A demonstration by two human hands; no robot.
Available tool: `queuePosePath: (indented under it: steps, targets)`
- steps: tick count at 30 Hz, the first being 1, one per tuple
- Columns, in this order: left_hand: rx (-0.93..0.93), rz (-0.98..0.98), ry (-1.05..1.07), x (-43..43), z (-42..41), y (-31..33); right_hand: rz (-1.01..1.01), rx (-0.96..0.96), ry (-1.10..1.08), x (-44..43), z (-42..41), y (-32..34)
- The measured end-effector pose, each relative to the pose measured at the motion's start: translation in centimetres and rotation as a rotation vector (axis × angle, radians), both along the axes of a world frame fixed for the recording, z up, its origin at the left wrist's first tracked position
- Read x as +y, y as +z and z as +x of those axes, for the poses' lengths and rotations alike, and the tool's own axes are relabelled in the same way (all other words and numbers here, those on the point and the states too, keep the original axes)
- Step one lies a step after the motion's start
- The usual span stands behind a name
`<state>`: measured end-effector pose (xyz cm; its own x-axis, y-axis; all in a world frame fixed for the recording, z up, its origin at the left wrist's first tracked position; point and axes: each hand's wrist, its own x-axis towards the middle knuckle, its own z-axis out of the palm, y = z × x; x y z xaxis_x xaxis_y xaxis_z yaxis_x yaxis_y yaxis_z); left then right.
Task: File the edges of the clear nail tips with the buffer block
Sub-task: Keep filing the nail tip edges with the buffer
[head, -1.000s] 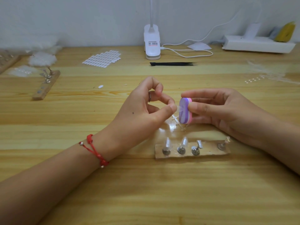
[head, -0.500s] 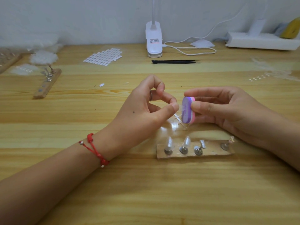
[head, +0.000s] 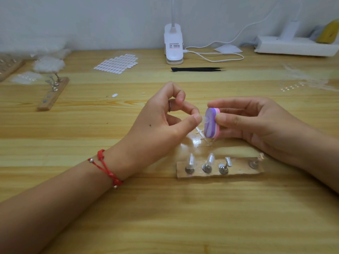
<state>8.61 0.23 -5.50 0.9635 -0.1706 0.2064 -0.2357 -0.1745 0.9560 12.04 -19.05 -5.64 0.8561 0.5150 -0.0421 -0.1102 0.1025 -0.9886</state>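
My right hand [head: 256, 123] grips a small purple and pink buffer block [head: 211, 122] between thumb and fingers, its purple face turned left. My left hand [head: 161, 123] pinches a clear nail tip [head: 203, 119] between thumb and forefinger, held against the block's purple face. The tip is nearly transparent and hard to make out. Just below the hands a wooden strip [head: 236, 171] carries metal stands, two of them with clear nail tips [head: 190, 159] upright on top. A clear plastic sprue [head: 200, 133] lies on the table under the block.
Black tweezers [head: 198, 69] lie behind the hands, in front of a white clip lamp [head: 173, 45] with its cable. A sheet of adhesive tabs [head: 117, 64] sits at the back left. A second wooden strip [head: 53, 93] with stands lies at far left. A white power strip [head: 293, 45] stands back right.
The buffer block has shifted slightly against the tip and its purple face turned more towards me. Both hands stay close together above the strip.
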Motion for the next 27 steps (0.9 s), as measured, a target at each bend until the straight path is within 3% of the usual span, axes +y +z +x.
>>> queuePosePath:
  steps: [27]
  targets:
    - [-0.033, 0.033, 0.022, -0.41, -0.22, -0.28, -0.032, -0.060, -0.036, -0.09, -0.10, -0.46]
